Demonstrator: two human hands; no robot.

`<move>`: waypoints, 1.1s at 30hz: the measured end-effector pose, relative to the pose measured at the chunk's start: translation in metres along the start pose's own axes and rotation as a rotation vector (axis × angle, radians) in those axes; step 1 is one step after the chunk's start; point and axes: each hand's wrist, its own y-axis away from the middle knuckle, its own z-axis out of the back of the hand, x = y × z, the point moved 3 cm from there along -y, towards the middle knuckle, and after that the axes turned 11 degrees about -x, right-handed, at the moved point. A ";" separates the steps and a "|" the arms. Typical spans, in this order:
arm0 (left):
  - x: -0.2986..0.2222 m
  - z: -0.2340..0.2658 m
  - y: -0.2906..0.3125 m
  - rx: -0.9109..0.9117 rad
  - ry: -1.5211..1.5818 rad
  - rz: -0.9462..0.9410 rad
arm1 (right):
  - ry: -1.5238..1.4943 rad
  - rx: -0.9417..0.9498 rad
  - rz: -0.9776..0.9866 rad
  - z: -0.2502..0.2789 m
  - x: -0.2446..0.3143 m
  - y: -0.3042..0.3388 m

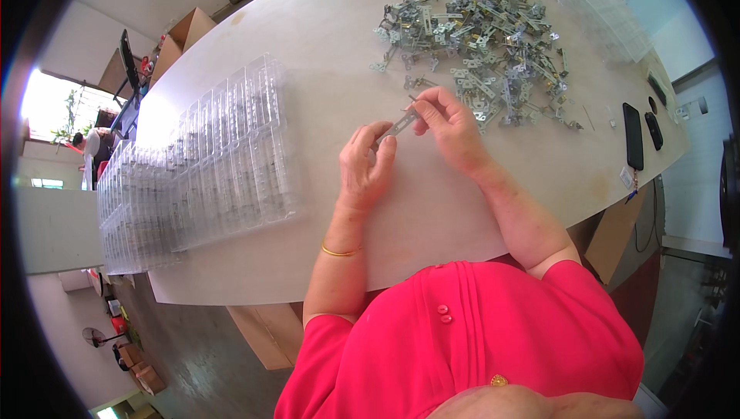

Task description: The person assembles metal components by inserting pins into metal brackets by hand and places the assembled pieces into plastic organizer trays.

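Between the hands (364,171), which pinch it near both ends, slants a slim grey metal bracket (400,123).

The left hand (364,166) and right hand (455,132) cover the ends of the strip (400,124), and the thin tip beyond the right fingers is too small to identify. Parts in the pile (493,41) hide one another, while the trays' (274,95) contents blur behind plastic. The bottom edge crops the shirt (539,334).
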 end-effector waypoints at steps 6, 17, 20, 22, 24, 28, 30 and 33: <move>0.016 -0.003 0.005 0.240 0.464 0.531 | -0.043 -0.004 0.015 0.002 -0.002 -0.004; 0.030 -0.005 0.008 -0.048 0.141 0.220 | 0.357 -0.036 0.280 -0.004 0.002 0.010; 0.020 -0.005 0.005 -0.086 -0.025 -0.004 | 0.409 -0.011 0.296 -0.007 0.009 0.013; 0.014 -0.007 0.004 -0.102 -0.073 -0.095 | 0.455 -0.070 0.412 -0.007 0.013 0.014; 0.010 -0.008 0.003 -0.119 -0.124 -0.164 | 0.471 -0.046 0.461 -0.009 0.011 0.015; 0.009 -0.007 0.003 -0.115 -0.190 -0.271 | 0.527 0.040 0.518 -0.012 0.009 0.018; 0.005 -0.009 0.003 -0.101 -0.264 -0.337 | 0.536 -0.016 0.465 -0.008 0.011 0.015; 0.002 -0.012 0.003 -0.104 -0.302 -0.421 | 0.528 0.002 0.485 -0.008 0.008 0.015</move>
